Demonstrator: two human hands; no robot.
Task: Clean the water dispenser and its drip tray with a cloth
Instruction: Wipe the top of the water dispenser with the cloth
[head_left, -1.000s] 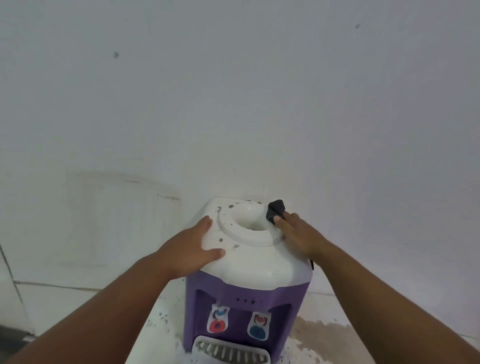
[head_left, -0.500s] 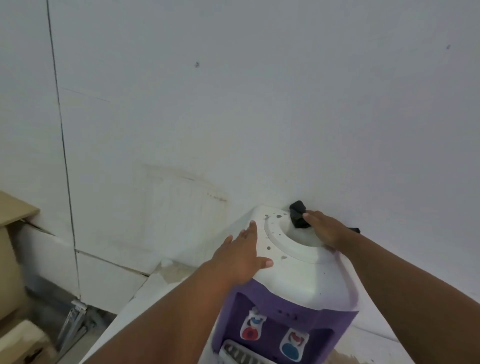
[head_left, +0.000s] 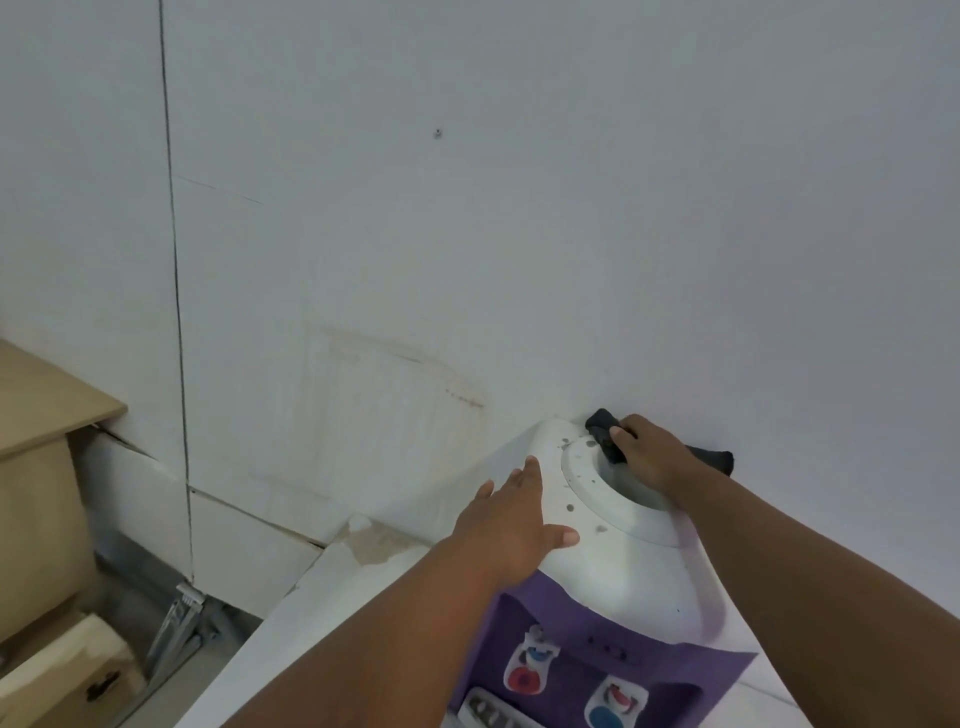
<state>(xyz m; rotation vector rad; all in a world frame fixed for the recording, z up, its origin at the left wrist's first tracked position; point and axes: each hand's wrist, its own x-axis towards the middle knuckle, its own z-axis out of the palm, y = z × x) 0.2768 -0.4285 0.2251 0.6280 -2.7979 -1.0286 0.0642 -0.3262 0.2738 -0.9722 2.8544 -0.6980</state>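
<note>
A water dispenser (head_left: 623, 577) with a white, spotted top and a purple front stands at the lower right against the wall. My left hand (head_left: 511, 525) rests flat on the left side of its top, fingers straight. My right hand (head_left: 652, 460) holds a black cloth (head_left: 602, 428) pressed on the far rim of the round bottle opening; the cloth's other end (head_left: 714, 460) sticks out behind my wrist. The red tap (head_left: 527, 670) and blue tap (head_left: 610, 709) show on the front. The white slotted drip tray (head_left: 488, 714) is partly cut off at the bottom edge.
The dispenser stands on a white counter (head_left: 332, 587) with a stained patch beside it. A white wall (head_left: 519, 208) is right behind. At the left are a wooden cabinet (head_left: 36, 467), a wooden box (head_left: 67, 670) and a metal bracket (head_left: 179, 623) on the floor.
The view has swung left and nearer, so the dispenser sits further right and lower. My right hand has slid the cloth a little along the far rim. My left hand stays on top.
</note>
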